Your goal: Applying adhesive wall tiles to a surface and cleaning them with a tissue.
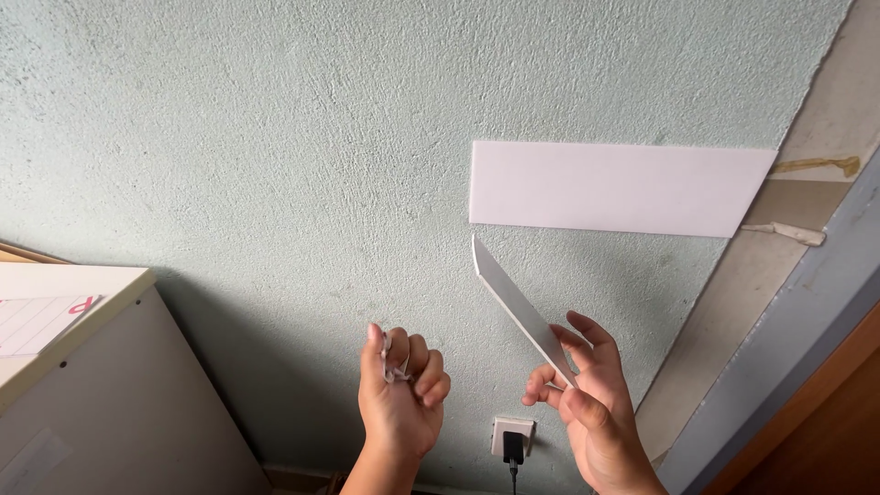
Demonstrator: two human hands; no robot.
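A pale green rough wall [275, 137] filled the view behind both hands. Above the right hand [591, 408], a long white panel [619, 188] lay flat on the wall, well apart from the fingers. To the left of the left hand [401, 394] stood a white cabinet [110, 394] with a lined sheet [37, 321] on top. A grey door frame [788, 339] ran slantwise to the right of the right hand.

The right hand pinched a second white strip [518, 302] by its lower end, the strip rising up and leftward, edge-on, its tip just below the panel. The left hand was curled loosely around a small crumpled scrap [394, 367]. Between the two wrists, low on the wall, sat a white socket [511, 435] with a black plug [513, 449].
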